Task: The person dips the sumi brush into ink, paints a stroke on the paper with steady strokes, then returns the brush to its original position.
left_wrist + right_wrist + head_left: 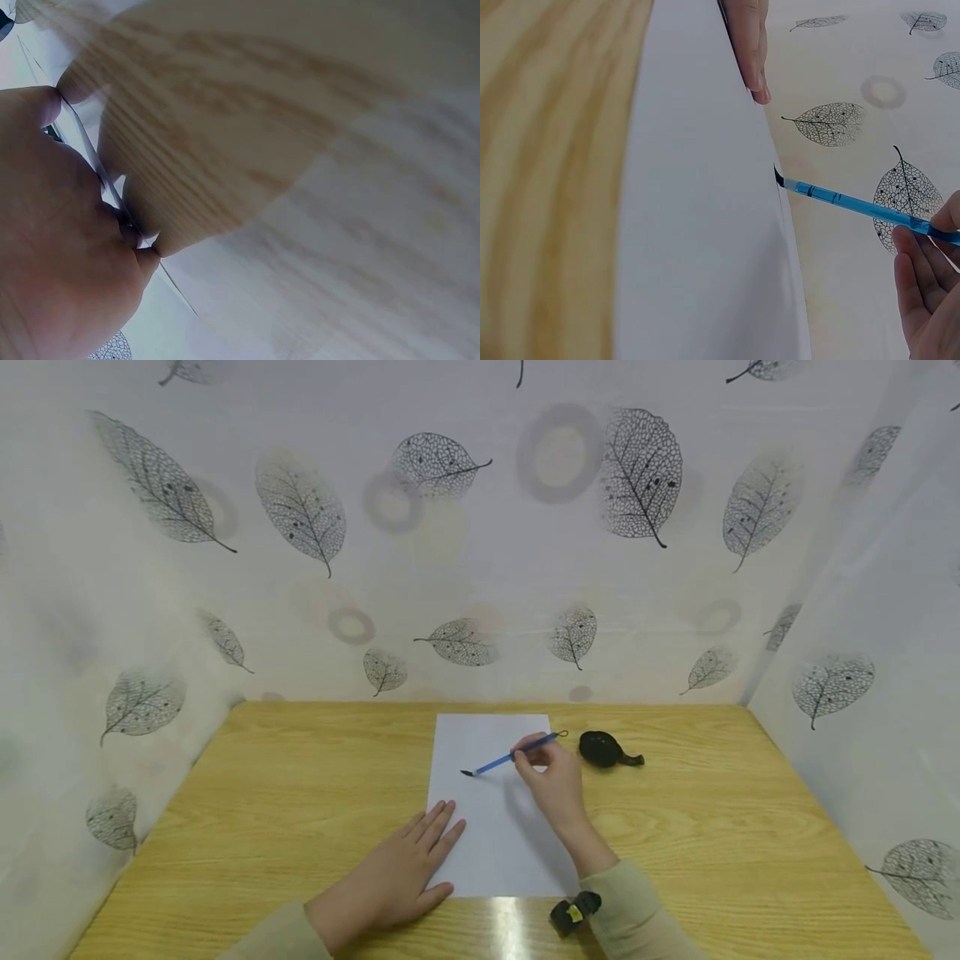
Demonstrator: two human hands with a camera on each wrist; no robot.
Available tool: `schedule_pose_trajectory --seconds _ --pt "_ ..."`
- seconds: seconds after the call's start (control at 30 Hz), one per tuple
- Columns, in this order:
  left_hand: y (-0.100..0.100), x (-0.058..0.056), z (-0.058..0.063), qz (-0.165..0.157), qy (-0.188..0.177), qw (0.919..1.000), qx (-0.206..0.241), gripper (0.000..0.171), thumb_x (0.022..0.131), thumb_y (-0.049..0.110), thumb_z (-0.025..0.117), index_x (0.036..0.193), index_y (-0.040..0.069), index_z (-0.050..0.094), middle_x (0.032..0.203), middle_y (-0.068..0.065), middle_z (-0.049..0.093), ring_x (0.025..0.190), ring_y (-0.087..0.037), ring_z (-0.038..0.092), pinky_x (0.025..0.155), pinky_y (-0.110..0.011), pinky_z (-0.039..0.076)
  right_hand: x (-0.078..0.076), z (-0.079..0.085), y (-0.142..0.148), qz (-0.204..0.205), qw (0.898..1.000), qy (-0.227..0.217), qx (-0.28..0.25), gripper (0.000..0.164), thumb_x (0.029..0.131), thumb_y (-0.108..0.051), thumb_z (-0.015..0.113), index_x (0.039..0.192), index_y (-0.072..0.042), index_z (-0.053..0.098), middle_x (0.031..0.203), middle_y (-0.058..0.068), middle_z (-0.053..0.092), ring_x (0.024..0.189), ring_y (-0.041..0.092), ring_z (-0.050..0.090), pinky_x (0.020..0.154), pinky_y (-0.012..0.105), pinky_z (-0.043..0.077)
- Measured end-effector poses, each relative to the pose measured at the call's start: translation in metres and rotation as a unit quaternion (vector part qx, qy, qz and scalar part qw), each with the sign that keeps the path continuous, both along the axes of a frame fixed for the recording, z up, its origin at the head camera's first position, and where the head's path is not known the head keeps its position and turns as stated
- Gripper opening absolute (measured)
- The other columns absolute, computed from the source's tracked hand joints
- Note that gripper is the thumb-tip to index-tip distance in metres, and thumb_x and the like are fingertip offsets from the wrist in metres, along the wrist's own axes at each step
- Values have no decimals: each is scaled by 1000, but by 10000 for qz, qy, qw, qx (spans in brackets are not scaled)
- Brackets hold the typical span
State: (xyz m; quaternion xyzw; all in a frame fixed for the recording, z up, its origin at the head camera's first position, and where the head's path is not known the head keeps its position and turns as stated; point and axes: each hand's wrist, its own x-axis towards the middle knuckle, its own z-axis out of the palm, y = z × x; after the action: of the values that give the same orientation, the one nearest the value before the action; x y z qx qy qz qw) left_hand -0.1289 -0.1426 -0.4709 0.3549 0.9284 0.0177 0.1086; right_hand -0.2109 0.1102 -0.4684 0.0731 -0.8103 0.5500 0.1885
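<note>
A white sheet of paper lies on the wooden table. My right hand pinches a blue paintbrush between thumb and fingers, its dark tip pointing left over the upper part of the sheet. In the right wrist view the paintbrush has a black wet-looking tip right at the paper. My left hand rests flat with fingers spread, its fingertips on the sheet's left edge. From the left wrist, the left hand shows close along the paper's edge.
To the right of the sheet sits a small black dish with a handle. A black device with a yellow mark is at the right sleeve's cuff. Behind and beside the wooden table hangs a leaf-patterned curtain.
</note>
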Motion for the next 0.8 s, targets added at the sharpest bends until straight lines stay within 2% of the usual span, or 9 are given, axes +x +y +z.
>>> schedule_pose_trajectory --seconds 0.27,0.8 --pt "0 0 1 20 -44 10000 10 78 108 59 44 169 12 29 178 -16 18 166 -31 21 133 -49 30 0 1 1 25 10000 1 31 7 92 1 77 99 1 77 91 13 81 80 24 77 75 15 58" --pt "-1 1 0 -73 210 9998 -20 78 109 57 45 168 10 30 177 -18 20 165 -33 23 132 -48 31 -1 1 2 24 10000 -19 35 7 91 2 78 98 1 77 92 13 81 79 20 76 73 13 56"
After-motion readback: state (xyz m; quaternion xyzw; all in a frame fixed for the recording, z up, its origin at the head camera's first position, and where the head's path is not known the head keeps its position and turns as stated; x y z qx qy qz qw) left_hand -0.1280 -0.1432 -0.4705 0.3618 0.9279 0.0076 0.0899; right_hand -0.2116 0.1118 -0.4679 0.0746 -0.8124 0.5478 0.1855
